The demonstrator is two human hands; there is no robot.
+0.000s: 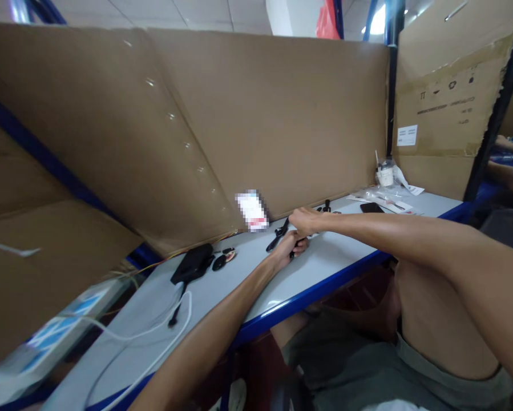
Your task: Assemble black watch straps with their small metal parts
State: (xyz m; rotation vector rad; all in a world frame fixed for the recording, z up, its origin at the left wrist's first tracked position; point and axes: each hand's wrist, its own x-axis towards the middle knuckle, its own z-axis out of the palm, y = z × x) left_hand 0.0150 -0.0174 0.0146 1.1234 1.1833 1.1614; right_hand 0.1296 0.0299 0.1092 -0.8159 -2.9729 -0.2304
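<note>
Both my arms reach out over a grey table (324, 257) with a blue front edge. My left hand (289, 244) is closed round a small black object on the tabletop. My right hand (304, 220) is just above it, fingers curled shut; whether it grips the same black part I cannot make out. A slim black tool (277, 236) lies on the table, touching my hands on their left side.
A black pouch (193, 264), a small dark gadget (220, 261) and white cables (153, 334) lie at left. A black phone (371, 208), plastic bags (384, 197) and a white bottle (384, 174) sit at right. Cardboard walls (256, 120) back the table. Another person's arm (511, 145) shows far right.
</note>
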